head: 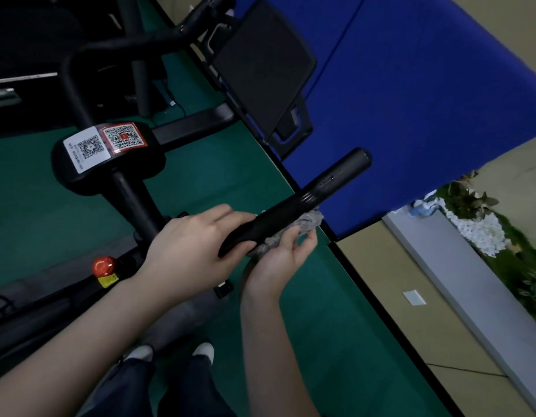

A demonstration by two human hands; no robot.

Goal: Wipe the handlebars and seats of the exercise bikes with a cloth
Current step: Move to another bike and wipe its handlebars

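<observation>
Bare left hand point(188, 245) grips the smooth black tubular handlebar point(294, 206); right hand point(278, 260) clutches a crumpled grey cloth point(303, 225) beneath it.

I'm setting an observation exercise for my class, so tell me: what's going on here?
A person is cleaning a black exercise bike. The left hand grips the black tubular handlebar from above, while the right hand presses a crumpled grey cloth against its underside. The bar's far end is still uncovered. Two QR-code stickers sit on the bike's centre pad.
</observation>
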